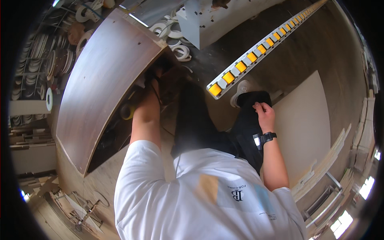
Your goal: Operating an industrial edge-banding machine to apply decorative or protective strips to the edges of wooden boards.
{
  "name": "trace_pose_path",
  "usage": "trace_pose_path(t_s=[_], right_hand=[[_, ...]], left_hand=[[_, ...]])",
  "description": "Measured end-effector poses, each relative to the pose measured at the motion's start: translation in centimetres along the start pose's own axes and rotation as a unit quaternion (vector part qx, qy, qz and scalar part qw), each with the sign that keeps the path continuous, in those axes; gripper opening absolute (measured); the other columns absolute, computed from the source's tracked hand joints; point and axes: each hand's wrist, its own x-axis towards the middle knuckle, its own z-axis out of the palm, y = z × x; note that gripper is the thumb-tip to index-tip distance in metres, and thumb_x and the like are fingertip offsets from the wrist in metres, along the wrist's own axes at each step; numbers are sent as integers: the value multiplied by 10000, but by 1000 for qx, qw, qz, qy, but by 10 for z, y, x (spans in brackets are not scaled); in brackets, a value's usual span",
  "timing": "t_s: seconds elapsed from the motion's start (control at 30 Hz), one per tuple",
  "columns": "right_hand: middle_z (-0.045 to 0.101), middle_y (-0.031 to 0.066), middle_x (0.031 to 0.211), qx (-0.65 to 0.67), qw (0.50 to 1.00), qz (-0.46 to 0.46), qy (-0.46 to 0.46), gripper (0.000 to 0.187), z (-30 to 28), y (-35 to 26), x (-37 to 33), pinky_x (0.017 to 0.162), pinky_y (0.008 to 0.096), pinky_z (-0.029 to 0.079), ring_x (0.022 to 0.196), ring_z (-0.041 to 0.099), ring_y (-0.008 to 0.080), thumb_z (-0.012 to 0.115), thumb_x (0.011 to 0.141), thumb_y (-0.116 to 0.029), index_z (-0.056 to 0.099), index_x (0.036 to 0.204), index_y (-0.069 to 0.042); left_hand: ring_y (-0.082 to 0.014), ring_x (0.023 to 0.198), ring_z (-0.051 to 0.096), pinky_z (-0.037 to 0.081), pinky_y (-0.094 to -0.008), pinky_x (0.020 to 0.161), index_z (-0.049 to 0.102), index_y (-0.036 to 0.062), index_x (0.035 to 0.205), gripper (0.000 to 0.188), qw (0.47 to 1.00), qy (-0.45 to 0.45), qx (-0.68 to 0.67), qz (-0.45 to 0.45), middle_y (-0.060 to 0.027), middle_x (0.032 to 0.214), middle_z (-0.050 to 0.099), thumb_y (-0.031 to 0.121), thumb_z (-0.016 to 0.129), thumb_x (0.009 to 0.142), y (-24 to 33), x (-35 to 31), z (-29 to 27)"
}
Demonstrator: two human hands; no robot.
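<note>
My left hand (157, 75) reaches into the shadowed open side of a brown wooden cabinet (108, 72). Its fingers are lost in the dark, so what it touches there cannot be made out. A yellow round thing (127, 112) lies inside the opening, beside my left forearm. Over my right knee, near the dark trouser leg, rests my right hand (265, 115). Its fingers are curled in toward the thumb, with nothing visible in them. A black band with a small device (264, 139) is strapped round my right wrist.
A long rail of yellow rollers (252, 57) runs from near my right shoe (242, 89) to the far right. White edging rolls (182, 53) lie beyond the cabinet. A pale board (304, 116) is at my right. Racks of more rolls (38, 60) stand at left.
</note>
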Motion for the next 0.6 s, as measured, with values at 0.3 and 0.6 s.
trace_pose_path(t_s=[0.3, 0.6], right_hand=[[791, 64, 836, 10, 999, 46, -16, 248, 10, 0, 10, 706, 289, 524, 741, 686, 116, 784, 1004, -218, 771, 906, 10], [755, 75, 771, -44, 999, 25, -5, 247, 14, -3, 18, 664, 310, 511, 685, 677, 149, 809, 972, -239, 774, 876, -15]], left_hand=[[-397, 1228, 654, 518, -479, 1091, 654, 46, 1373, 428, 999, -4, 33, -19, -249, 1319, 684, 288, 708, 1023, -18, 33, 40], [-378, 1185, 666, 521, -472, 1077, 661, 32, 1338, 412, 999, 0, 32, -8, -231, 1279, 697, 300, 716, 1030, -22, 32, 56]])
